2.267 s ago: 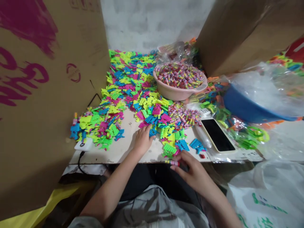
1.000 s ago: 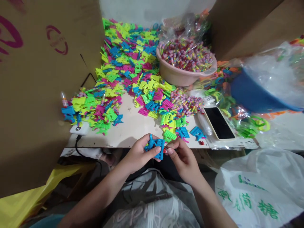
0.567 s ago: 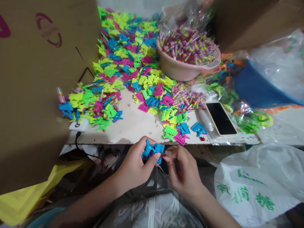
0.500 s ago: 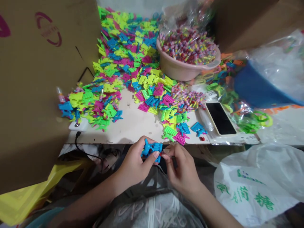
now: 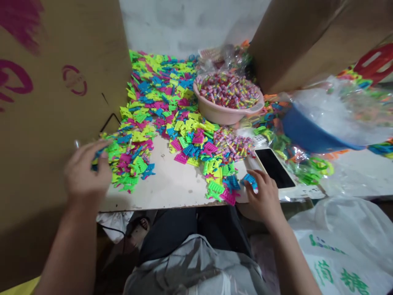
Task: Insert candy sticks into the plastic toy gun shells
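My left hand (image 5: 87, 170) reaches over the left pile of plastic toy pieces (image 5: 139, 166), slightly blurred, its thumb and fingers apart. Blue plastic shows under those fingers; whether it touches them is unclear. At the table's front edge, my right hand (image 5: 264, 192) has its fingertips on a small ribbed blue plastic toy piece (image 5: 250, 180), partly covered by the fingers. Just left of it lie other ribbed pieces, among them a green one (image 5: 215, 187) and a pink one (image 5: 228, 196). The phone (image 5: 274, 168) lies right beside my right hand.
A pink basin (image 5: 215, 112) full of small candy-like tubes stands behind, with loose tubes (image 5: 233, 143) in front. A blue basin (image 5: 310, 133) holding clear plastic bags is on the right. Cardboard boxes (image 5: 46, 135) flank the table. A white bag (image 5: 346, 233) sits below right.
My hands have parted from the middle, where they held a blue toy piece together. The left has gone to the left pile, the right to another blue piece near the phone. The view has tilted up.
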Demonstrator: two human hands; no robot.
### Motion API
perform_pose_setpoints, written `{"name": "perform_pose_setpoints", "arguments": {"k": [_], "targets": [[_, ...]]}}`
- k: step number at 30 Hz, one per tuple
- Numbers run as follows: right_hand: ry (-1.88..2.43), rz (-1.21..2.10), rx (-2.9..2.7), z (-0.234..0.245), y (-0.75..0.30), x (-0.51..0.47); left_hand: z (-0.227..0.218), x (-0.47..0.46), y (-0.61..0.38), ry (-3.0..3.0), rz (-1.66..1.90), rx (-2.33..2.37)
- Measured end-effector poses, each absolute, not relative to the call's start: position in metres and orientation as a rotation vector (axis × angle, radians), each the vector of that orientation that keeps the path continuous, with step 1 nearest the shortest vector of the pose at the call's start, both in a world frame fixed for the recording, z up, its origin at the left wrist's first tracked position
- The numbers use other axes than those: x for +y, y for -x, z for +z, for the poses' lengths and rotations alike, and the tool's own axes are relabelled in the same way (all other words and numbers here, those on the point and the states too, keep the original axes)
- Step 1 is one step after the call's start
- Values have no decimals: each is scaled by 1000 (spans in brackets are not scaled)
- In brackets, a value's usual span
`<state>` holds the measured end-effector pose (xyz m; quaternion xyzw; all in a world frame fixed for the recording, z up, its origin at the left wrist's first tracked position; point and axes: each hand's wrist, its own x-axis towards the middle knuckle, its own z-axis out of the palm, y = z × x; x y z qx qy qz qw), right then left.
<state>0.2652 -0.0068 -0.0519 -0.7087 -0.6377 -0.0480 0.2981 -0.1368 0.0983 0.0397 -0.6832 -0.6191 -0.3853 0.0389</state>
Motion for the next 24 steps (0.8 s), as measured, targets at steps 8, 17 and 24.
{"name": "perform_pose_setpoints", "arguments": {"k": [8,17,24], "targets": [[1968,-222,-1723,-75,-273,-50,18,103,122,2124,-1042,-1799],[2345,14,-1601,-64,-283,-52,-56,28,-33,3244,-674,-1243],[2286,514,-1542,-50,-336,-84,-63,37,-34,3254,-862,-1259]]}}
